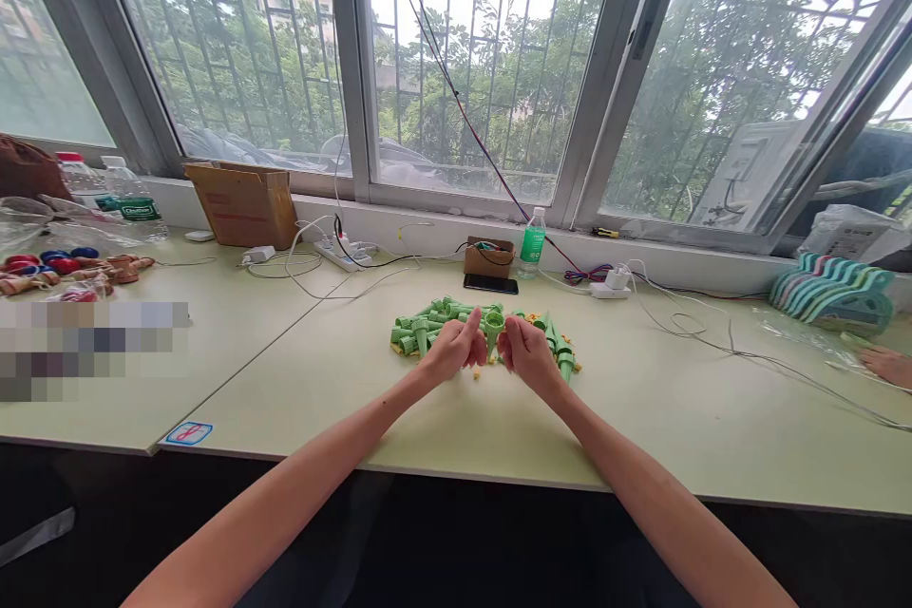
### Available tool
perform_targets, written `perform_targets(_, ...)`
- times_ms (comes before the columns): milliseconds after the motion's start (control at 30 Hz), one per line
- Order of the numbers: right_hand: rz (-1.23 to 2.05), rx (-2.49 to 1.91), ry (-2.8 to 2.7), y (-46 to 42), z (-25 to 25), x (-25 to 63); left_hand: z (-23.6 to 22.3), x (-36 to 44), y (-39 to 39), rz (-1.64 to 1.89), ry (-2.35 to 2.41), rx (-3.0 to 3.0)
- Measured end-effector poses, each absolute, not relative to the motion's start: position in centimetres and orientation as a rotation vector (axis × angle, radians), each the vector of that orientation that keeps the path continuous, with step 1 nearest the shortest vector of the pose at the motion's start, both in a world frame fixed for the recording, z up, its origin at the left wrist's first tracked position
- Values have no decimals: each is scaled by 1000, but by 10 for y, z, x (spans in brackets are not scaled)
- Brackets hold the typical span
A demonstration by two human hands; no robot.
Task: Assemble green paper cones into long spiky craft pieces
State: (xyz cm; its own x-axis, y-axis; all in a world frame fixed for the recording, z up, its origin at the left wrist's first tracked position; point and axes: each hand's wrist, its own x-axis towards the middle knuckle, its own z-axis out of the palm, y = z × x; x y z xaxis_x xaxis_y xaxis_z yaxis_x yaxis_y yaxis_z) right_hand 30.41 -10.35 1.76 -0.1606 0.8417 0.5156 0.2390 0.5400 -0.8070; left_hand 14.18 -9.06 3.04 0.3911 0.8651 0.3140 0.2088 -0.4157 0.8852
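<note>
A green plastic cone-shaped spike (493, 327), its round open end up, is held upright between my two hands above the table. My left hand (456, 344) is closed at its left side, thumb raised. On the other side my right hand (528, 350) is closed in a pinch beside the rim; what its fingertips hold is too small to make out. Behind both hands lies a pile of similar green spikes (420, 332), with more green spikes (565, 361) right of my right hand. Small yellow pieces are scattered around them, one yellow piece (477, 374) lying in front.
Behind the pile are a black phone (490, 284), a small cardboard box (488, 256) and a water bottle (531, 245). Cables and a power strip (345, 254) run along the window wall. Teal hangers (830, 294) and another person's hand (887, 366) are at right.
</note>
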Motion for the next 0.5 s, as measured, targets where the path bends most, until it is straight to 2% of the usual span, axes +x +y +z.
perform_targets(500, 681, -914, -1780, -104, 20, 306, 30, 141, -92, 1004, 895, 1839)
